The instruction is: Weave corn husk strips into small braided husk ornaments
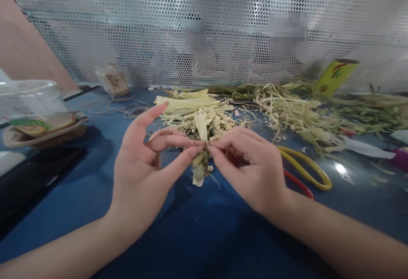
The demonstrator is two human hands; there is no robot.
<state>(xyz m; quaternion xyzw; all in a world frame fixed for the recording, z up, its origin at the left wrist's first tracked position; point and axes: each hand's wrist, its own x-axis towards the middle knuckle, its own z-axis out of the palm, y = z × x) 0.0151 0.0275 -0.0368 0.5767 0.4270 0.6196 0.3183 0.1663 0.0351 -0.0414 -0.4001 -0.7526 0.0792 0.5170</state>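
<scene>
Two bare forearms are seen nearest the camera, reaching in from the near left and near right over a blue table. Beyond it, a perforated metal screen is set upright along the far edge. A long heap of pale and green leaf strips is spread across the far right of the table, and a smaller pile of flat yellow strips is laid at the far centre, within easy reach of both hands. A clear plastic container is stood at the far left, well apart from the work. Yellow and red loop handles, apparently of scissors, are laid just right of the right hand.

A small leaf bundle is held at the centre, above the table. It is pinched by the left hand between thumb and two fingers, the index finger raised clear. The right hand is closed on its other side, fingertips meeting those of the left, seemingly so that the bundle is kept steady while worked.
</scene>
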